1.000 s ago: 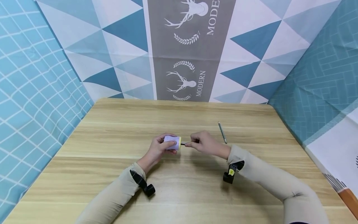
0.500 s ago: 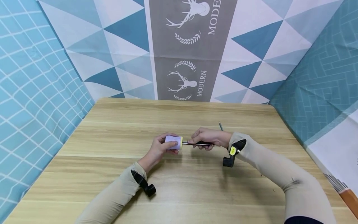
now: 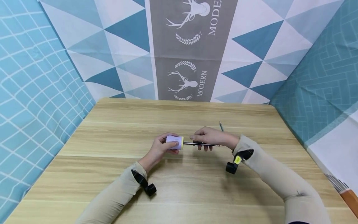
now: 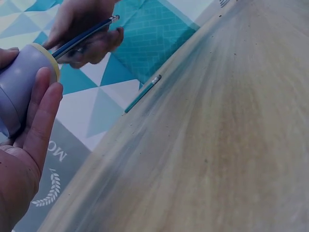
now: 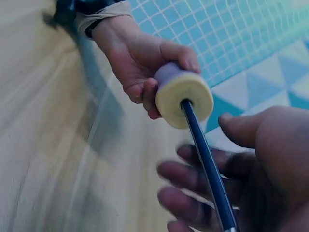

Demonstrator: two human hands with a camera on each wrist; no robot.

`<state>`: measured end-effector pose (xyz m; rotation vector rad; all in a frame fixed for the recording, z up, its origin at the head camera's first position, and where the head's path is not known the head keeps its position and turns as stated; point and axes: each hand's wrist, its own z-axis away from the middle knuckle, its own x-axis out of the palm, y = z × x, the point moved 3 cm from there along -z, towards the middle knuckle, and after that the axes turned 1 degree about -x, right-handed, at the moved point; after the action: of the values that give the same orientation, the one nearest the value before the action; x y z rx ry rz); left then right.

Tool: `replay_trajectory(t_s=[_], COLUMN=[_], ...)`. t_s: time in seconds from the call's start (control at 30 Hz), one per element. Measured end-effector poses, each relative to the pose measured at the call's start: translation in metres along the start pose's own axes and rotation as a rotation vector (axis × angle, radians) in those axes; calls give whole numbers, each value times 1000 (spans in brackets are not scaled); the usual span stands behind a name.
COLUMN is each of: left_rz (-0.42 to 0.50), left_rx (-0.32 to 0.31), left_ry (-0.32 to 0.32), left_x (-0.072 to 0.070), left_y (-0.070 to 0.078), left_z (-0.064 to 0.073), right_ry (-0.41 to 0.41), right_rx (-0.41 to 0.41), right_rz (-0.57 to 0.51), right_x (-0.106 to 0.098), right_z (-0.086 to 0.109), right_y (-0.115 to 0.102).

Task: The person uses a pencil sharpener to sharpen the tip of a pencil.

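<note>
A lavender cylindrical pencil sharpener [image 3: 173, 142] with a pale yellow end face [image 5: 174, 108] lies in my left hand [image 3: 158, 150], gripped between thumb and fingers. From the hole in that face sticks a dark pencil [image 5: 207, 162], its back end pointing right. My right hand [image 3: 210, 137] is around the pencil with fingers loosely spread. In the right wrist view the thumb stands apart from the pencil, and the fingers lie behind and below it. The pencil's tip is hidden inside the sharpener.
A second pencil [image 4: 142, 94], teal-green, lies on the wooden table [image 3: 112, 174] beyond my right hand, partly covered by the wrist in the head view. Patterned cloths [image 3: 126, 46] hang behind the table and at both sides.
My right hand first pinched the pencil close to the sharpener, then shifted right along it, and now its fingers are loosened. The left hand and sharpener stay nearly in place.
</note>
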<state>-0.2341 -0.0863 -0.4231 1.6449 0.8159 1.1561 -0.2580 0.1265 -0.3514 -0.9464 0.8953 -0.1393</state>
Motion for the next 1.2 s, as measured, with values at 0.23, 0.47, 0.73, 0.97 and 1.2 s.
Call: replay_trajectory(t_s=[0.23, 0.47, 0.73, 0.97, 1.2], left_rz=[45, 58, 68, 65, 86], left_rx=[14, 34, 33, 15, 21], left_ry=[31, 36, 34, 35, 30], left_x=[-1, -1, -2, -2, -2], left_y=[6, 8, 5, 5, 6], left_z=[-2, -2, -3, -3, -2], right_ry=[442, 831, 897, 879, 706], right_rx=[-519, -995, -1172, -1220, -1184], right_rz=[633, 1266, 1364, 1396, 1207], right_x=[12, 27, 25, 26, 23], right_z=[28, 33, 27, 21, 14], right_y=[-10, 3, 12, 12, 8])
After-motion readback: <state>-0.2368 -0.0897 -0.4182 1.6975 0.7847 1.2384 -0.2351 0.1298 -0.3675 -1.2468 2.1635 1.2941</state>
